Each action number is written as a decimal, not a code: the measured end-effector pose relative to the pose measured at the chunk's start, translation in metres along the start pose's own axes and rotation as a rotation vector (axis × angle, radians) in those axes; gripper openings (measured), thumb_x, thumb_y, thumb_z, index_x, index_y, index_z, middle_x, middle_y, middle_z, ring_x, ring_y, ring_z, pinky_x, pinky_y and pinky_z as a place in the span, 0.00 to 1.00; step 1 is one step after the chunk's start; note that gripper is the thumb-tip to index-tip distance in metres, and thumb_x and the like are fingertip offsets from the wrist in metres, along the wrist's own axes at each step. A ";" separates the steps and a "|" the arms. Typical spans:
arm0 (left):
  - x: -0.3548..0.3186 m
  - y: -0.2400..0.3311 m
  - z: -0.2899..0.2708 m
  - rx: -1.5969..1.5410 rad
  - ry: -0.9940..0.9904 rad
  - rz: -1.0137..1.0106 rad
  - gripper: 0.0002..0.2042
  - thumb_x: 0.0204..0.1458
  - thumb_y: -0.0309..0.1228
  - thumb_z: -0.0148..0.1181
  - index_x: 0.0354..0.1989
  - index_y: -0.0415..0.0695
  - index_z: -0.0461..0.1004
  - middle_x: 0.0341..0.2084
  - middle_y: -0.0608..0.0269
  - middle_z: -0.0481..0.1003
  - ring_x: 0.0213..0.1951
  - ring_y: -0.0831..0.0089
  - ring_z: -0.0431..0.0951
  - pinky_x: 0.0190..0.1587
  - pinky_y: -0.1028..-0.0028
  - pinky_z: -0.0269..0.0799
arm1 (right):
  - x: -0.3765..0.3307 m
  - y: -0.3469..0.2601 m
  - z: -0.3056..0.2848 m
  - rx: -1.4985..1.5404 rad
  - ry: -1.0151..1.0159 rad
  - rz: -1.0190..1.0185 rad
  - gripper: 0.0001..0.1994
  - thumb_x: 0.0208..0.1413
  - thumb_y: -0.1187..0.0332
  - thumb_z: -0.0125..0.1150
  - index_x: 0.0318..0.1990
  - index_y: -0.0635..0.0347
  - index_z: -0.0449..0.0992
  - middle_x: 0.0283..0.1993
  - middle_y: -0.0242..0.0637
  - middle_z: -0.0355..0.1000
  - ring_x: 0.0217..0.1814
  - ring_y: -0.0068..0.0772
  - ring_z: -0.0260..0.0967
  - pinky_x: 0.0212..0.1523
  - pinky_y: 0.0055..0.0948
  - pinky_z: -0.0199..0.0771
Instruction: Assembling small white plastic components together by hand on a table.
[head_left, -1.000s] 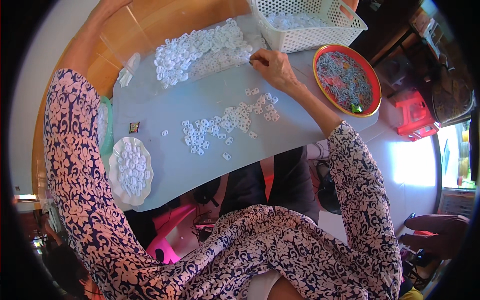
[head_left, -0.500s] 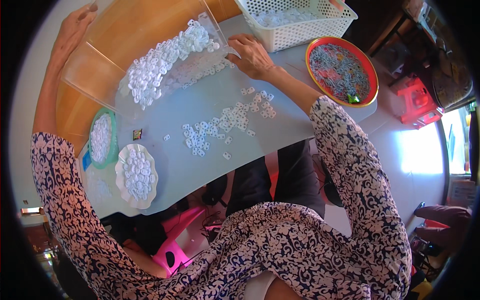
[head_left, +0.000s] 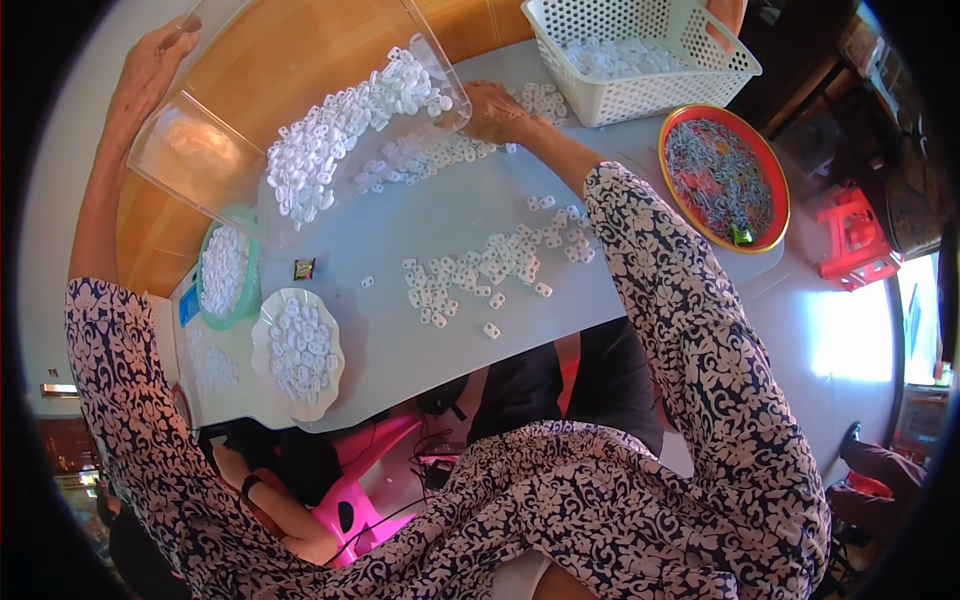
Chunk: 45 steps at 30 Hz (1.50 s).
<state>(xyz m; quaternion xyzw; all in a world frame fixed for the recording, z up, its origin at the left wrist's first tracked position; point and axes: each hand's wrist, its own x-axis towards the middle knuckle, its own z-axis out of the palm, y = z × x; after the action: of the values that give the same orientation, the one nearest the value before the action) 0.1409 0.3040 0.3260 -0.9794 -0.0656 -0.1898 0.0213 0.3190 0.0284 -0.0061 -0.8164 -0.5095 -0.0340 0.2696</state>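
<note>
My left hand [head_left: 152, 70] is closed on the upper left edge of a clear plastic box [head_left: 190, 140], which is tilted over the table. A heap of small white plastic pieces [head_left: 305, 160] lies in the box. My right hand [head_left: 494, 112] is at the box's right edge, partly behind its clear wall, with its fingers mostly hidden. Loose white pieces [head_left: 445, 150] lie on the table by this hand, some seen through the box. More loose pieces [head_left: 500, 258] are spread over the middle of the table.
A white perforated basket [head_left: 650, 95] of pieces stands far right, with another person's hand [head_left: 727, 18] at it. Near it is a red tray [head_left: 777, 230] of small grey parts. A green basket [head_left: 247, 285] and scalloped dish [head_left: 325, 395] stand left. Another person's arm [head_left: 285, 510] shows lower left.
The view has shifted, so the table things sit farther right. My right hand has moved left along the table, against the box's edge, uncovering loose pieces on its right. The left hand keeps its hold.
</note>
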 end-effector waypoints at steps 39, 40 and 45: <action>0.006 -0.003 0.039 -0.048 -0.053 -0.005 0.20 0.54 0.36 0.48 0.52 0.37 0.69 0.45 0.51 0.75 0.48 0.60 0.74 0.53 0.68 0.64 | -0.080 0.003 -0.008 0.124 0.168 0.165 0.06 0.47 0.64 0.58 0.29 0.53 0.76 0.37 0.38 0.71 0.45 0.46 0.65 0.44 0.46 0.62; 0.006 0.002 0.042 -0.042 -0.043 -0.013 0.20 0.54 0.36 0.48 0.52 0.37 0.69 0.45 0.51 0.75 0.48 0.60 0.74 0.53 0.68 0.64 | -0.085 0.004 -0.005 0.198 0.147 0.115 0.06 0.47 0.64 0.58 0.28 0.54 0.76 0.35 0.38 0.72 0.42 0.46 0.66 0.41 0.46 0.63; 0.000 -0.011 0.036 0.044 -0.103 -0.024 0.22 0.55 0.40 0.49 0.54 0.39 0.69 0.48 0.51 0.73 0.52 0.61 0.72 0.56 0.69 0.62 | -0.065 -0.013 -0.005 0.111 0.200 0.054 0.07 0.49 0.62 0.58 0.33 0.52 0.76 0.42 0.38 0.73 0.48 0.48 0.66 0.43 0.48 0.63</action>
<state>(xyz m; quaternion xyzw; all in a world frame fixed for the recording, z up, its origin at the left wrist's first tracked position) 0.1528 0.3169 0.2930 -0.9863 -0.0824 -0.1377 0.0374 0.2781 -0.0230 -0.0180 -0.8062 -0.4588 -0.0796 0.3648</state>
